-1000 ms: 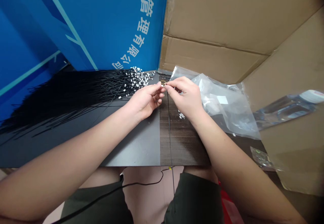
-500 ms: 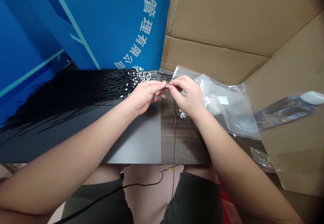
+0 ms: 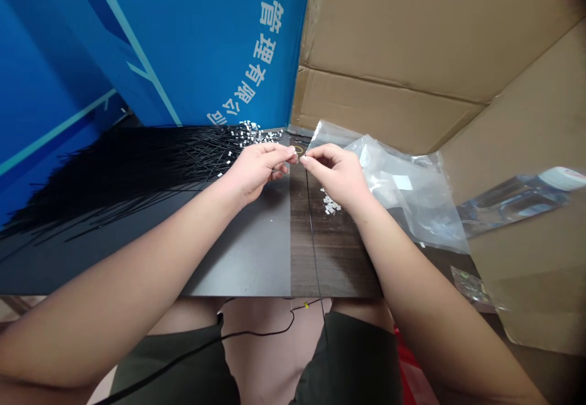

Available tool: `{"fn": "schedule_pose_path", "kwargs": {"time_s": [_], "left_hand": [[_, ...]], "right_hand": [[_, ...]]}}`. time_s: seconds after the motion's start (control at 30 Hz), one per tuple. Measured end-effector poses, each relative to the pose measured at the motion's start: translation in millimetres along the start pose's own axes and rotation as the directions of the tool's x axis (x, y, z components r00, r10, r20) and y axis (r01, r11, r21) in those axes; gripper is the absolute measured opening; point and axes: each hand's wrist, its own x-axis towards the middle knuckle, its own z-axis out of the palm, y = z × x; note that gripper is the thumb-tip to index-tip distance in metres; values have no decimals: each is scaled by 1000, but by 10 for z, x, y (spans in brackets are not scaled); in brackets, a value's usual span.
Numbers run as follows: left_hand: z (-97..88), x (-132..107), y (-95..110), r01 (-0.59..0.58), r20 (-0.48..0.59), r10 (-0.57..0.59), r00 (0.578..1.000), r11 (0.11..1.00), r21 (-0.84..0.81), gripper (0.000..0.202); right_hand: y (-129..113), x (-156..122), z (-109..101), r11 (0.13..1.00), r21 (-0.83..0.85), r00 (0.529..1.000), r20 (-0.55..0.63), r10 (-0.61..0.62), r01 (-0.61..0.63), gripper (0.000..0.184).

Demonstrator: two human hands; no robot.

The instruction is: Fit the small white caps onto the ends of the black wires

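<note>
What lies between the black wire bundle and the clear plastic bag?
Head view: left hand and right hand, fingertips nearly touching, the right pinching a thin black wire.

Head view, forward-down, close over left hand (image 3: 256, 170), right hand (image 3: 336, 176).

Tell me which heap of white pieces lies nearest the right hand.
The small heap beside the right hand; the bigger heap lies among the black wires.

Both hands meet fingertip to fingertip: the left hand (image 3: 254, 170) and right hand (image 3: 336, 176) pinch a thin black wire (image 3: 315, 252) over the dark table (image 3: 247, 258).
</note>
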Motion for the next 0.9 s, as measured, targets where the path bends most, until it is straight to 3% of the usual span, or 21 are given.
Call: {"fn": "schedule_pose_path", "kwargs": {"time_s": [0.1,0.2,0.4,0.63,0.9], "left_hand": [[15,6,-12,0,-62,-1,998,1000,-23,24],[21,5,-18,51,-65,-54,996,997,-57,22],[36,-3,-20,136,-36,-140,990,986,-93,21],[78,-19,-44,114,-17,-115,993,992,-57,21],[91,-28,-31,113,-65,-111,992,993,19,20]], "right_hand": [[-25,9,3,974,132,980,101,171,-183,18],[-52,3,18,932,242,955,193,226,-270,25],[-49,-24,57,926,247,950,203,238,-285,25],[-77,-44,95,919,234,942,186,278,-317,23],[-71,-42,134,919,200,936,175,307,-339,25]]}}
